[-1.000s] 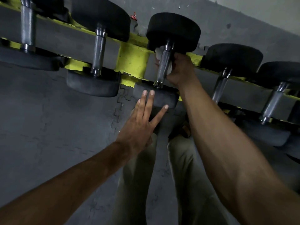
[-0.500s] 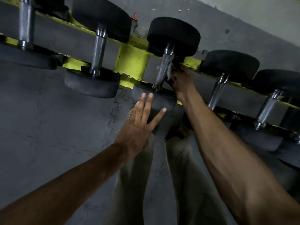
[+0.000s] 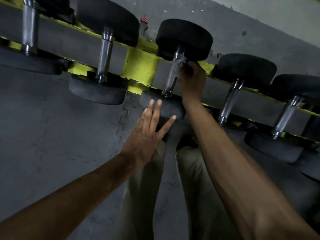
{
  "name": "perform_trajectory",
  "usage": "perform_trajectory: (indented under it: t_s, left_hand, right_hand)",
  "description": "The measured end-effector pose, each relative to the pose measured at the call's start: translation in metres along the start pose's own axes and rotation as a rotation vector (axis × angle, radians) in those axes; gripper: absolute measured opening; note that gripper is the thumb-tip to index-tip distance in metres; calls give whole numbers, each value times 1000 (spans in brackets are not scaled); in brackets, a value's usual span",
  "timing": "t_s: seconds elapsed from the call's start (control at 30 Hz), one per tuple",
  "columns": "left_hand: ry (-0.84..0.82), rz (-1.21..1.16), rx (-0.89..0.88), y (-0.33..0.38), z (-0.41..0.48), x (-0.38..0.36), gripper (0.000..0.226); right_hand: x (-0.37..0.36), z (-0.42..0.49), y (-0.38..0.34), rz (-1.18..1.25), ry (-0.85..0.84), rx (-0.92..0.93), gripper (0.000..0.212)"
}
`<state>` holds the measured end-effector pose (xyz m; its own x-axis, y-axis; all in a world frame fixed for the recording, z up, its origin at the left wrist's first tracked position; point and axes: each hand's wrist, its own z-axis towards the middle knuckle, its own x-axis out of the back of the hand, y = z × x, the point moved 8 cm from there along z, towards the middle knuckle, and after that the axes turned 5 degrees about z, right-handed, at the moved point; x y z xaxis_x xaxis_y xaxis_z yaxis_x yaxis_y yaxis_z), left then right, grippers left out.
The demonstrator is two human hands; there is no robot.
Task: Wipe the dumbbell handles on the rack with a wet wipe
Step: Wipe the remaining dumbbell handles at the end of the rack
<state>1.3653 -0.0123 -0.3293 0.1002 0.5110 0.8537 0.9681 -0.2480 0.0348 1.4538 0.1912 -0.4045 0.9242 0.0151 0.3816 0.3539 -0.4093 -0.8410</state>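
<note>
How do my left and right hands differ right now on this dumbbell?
The left hand is open, fingers straight and spread; the right hand is curled round the wet wipe. The left hand's fingertips rest against the near head; the right hand is at the far end of the handle. The left hand holds nothing; the right hand presses the wet wipe to the metal. Both hands are on the same dumbbell.

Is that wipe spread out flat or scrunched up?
Scrunched up: the wet wipe shows only as a small pale wad, pinched by the right hand against the top of the dumbbell handle.
</note>
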Motion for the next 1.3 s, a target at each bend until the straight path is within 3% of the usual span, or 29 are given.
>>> perform_trajectory:
  t_s: [0.07,0.13,0.23,0.3,0.33,0.43,0.5,0.63,0.73,0.83,0.9,1.0,1.1,1.17,1.23,1.3]
  left_hand:
    - [8,9,-1,0,0,2,90]
    - [0,27,-1,0,-2,3,84]
    - [-27,37,-5,0,-5,5,76]
    - [-43,44,-5,1,-6,7,75]
    - [-49,44,-2,1,-6,8,75]
    - [-34,29,10,0,-5,9,75]
    - [-49,34,12,-1,-5,10,75]
    - [-94,69,9,0,-6,13,80]
    - [-19,75,29,1,-4,5,74]
    - [44,90,63,-1,-1,-1,90]
    - [29,99,56,0,0,-3,94]
    - [26,96,56,-1,0,-3,96]
    - [19,84,57,-1,1,-3,98]
    - [16,86,57,0,1,-4,99]
    - [10,84,53,1,2,-4,98]
    - [14,87,51,2,1,-4,96]
  right_hand:
    - [0,-12,-30,-381,38,366,18]
    - [-11,-25,-56,-568,-4,623,22]
    - [-32,-28,-67,-805,-143,837,29]
    - [-42,-22,-70,-960,-223,865,22]
    - [-50,-24,-68,-1041,-338,865,18]
    - [-73,-57,-44,-1254,-952,846,20]
    - [-72,-58,-51,-1318,-1087,855,20]
    - [-66,-22,-88,-1387,-711,800,24]
    - [-80,-57,-56,-1467,-1050,566,20]
    - [-92,-65,-49,-1462,-1166,408,27]
    - [-93,-61,-53,-1433,-1183,460,27]
    - [-78,-71,-68,-1318,-1135,800,12]
    - [-53,-72,-69,-1082,-1011,908,7]
    - [-42,-67,-59,-1019,-858,881,10]
    - [-30,-61,-49,-975,-668,770,18]
    - [-13,-50,-38,-875,-511,534,21]
